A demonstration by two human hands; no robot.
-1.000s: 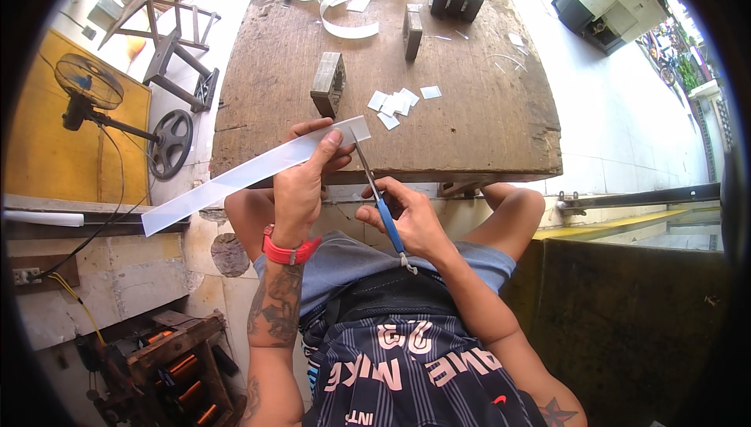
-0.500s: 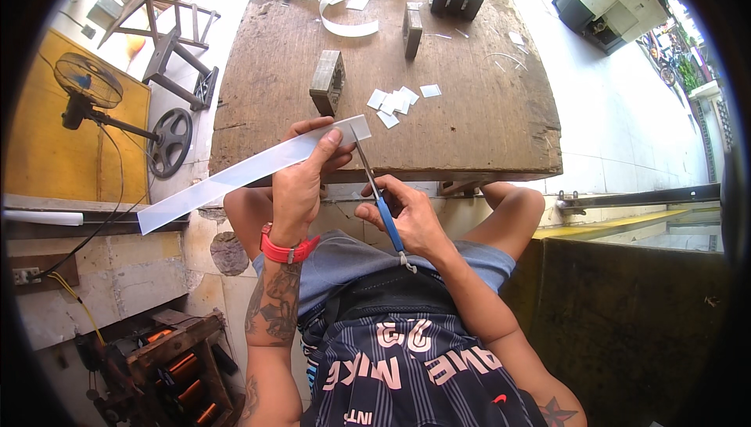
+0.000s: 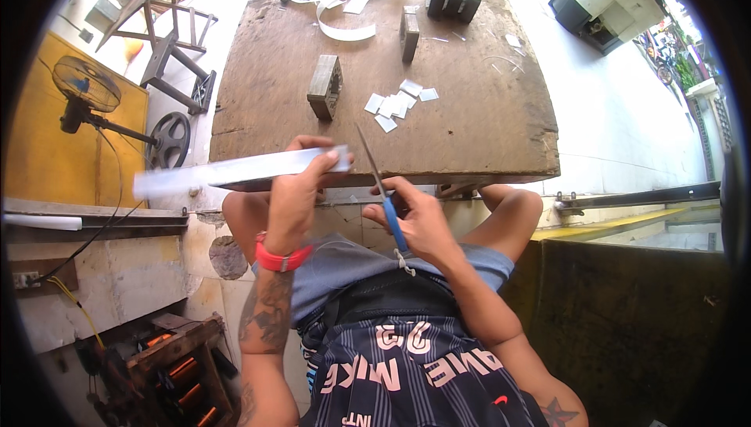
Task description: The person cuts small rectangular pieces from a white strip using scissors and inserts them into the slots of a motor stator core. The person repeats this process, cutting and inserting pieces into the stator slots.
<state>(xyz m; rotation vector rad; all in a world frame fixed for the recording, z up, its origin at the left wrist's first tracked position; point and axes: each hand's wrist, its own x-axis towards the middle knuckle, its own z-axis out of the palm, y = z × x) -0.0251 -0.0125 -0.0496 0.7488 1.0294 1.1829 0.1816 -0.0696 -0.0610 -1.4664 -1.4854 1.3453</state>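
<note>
Over table edge [image 3: 391,169]: left hand [image 3: 296,196] pinches white strip [image 3: 235,170]; right hand [image 3: 415,219] grips blue-handled scissors [image 3: 379,188], blades parted.

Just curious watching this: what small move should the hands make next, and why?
Probably bring the scissors onto the white strip's right end and snip. The left hand holds that end out, the right hand has the blades just beside it, and cut white squares already lie on the table.

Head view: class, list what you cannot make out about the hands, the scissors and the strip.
- Scissors handles: head view, hidden inside the right hand.
- White strip: its left end is motion-blurred; the left hand covers part of it.
- Small white pieces on the wooden table: too small to tell their exact shape.
</note>
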